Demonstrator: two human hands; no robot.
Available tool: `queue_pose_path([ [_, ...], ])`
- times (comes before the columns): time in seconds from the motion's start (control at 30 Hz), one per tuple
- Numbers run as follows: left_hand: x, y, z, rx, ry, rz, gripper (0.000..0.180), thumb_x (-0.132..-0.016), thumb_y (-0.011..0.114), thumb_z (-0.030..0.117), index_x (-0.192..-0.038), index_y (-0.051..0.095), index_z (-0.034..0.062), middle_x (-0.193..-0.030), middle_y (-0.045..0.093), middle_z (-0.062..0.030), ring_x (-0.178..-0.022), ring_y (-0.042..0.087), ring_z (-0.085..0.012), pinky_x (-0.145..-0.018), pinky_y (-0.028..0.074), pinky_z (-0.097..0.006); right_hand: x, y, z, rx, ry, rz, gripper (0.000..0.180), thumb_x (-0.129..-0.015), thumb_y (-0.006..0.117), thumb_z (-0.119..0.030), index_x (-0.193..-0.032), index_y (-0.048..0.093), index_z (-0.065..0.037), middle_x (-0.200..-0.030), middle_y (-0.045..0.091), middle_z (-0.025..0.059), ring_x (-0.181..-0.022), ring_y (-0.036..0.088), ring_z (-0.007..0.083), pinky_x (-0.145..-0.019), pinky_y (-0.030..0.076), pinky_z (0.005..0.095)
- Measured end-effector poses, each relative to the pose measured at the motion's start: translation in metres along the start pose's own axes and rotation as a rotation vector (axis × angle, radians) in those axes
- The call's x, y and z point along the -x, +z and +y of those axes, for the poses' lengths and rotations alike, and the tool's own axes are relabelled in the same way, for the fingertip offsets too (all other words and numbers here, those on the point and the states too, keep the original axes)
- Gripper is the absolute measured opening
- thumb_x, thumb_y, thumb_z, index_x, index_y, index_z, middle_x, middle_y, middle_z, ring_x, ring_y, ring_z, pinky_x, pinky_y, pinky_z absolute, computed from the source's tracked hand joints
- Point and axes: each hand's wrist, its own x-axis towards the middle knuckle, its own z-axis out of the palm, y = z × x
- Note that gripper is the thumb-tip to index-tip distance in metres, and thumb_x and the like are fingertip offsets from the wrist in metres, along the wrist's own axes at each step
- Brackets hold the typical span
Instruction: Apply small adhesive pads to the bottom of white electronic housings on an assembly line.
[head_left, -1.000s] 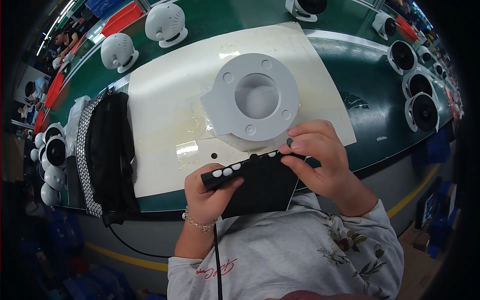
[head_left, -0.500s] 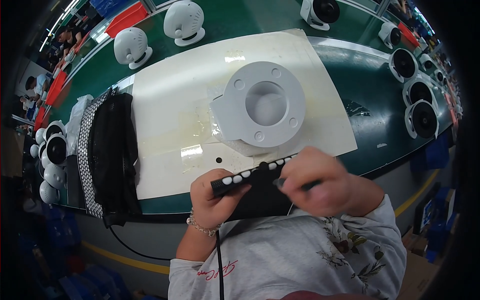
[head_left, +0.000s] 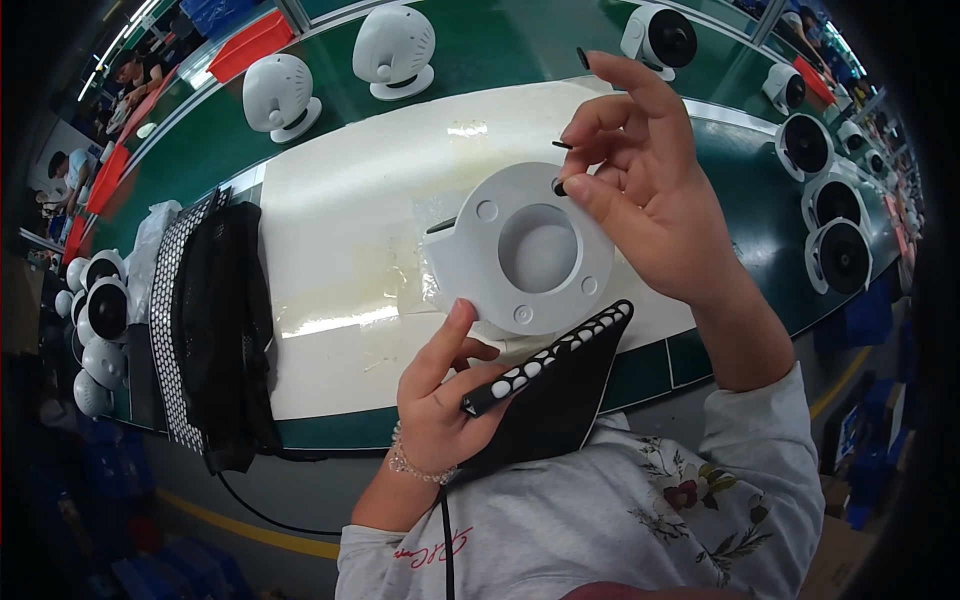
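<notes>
White base [head_left: 476, 262], centre of the clock: lying over cream sheet [head_left: 340, 260], round opening upward. Probably light, stiff, smooth plastic; best gripped by the outer rim. Toward 2 o'clock, right hand [head_left: 655, 205]: fingers parted, unclenched, small dark discs [head_left: 558, 187] at thumb and two fingertips; likely thin, light, perhaps tacky, best taken by their edges. At 7 o'clock, left hand [head_left: 445, 400]: fingers grasping black sheet [head_left: 545, 410], white-spotted along one edge, apparently bendable. In the way: right hand masking the 1 o'clock rim; black sheet close beside the 5 o'clock side. Farther out, on green tabletop [head_left: 500, 45]: black mesh bundle [head_left: 225, 330] toward 8–9 o'clock, white round-backed units [head_left: 395, 45] at 10 and 11, black-faced units [head_left: 806, 146] from 1 to 3.
</notes>
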Motion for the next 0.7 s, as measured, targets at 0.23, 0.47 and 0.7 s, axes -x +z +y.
queue_pose_path([
  [0.23,0.002,-0.001,-0.004,-0.034,0.038,-0.034,0.025,-0.056,0.073,-0.004,-0.076,0.06,0.0004,-0.131,0.035,-0.0246,-0.067,0.061,-0.0176,-0.061,0.05,-0.026,0.002,-0.007,-0.009,0.527,-0.434,-0.123,0.063,-0.076,0.055,0.008,-0.13,0.025,-0.008,-0.109,0.055,0.017,-0.094,0.059,0.0237,-0.066,0.048,0.0249],
  [0.47,0.002,-0.001,-0.003,-0.041,0.031,-0.03,0.024,-0.056,0.073,-0.004,-0.077,0.06,0.0005,-0.131,0.035,-0.0248,-0.067,0.061,-0.0172,-0.061,0.05,-0.025,-0.01,0.009,-0.012,0.366,-0.31,-0.094,0.059,-0.074,0.057,0.007,-0.125,0.03,-0.005,-0.086,0.054,0.0076,-0.096,0.053,0.0205,-0.086,0.04,0.0317],
  [0.7,0.003,-0.001,-0.004,-0.074,0.023,-0.058,0.026,-0.057,0.072,-0.004,-0.079,0.06,0.0008,-0.132,0.035,-0.024,-0.067,0.061,-0.0169,-0.061,0.05,-0.025,-0.015,0.023,-0.01,0.17,-0.012,-0.188,0.05,-0.077,0.051,0.005,-0.123,0.033,-0.007,-0.082,0.053,0.0049,-0.097,0.052,0.0163,-0.083,0.041,0.0292],
])
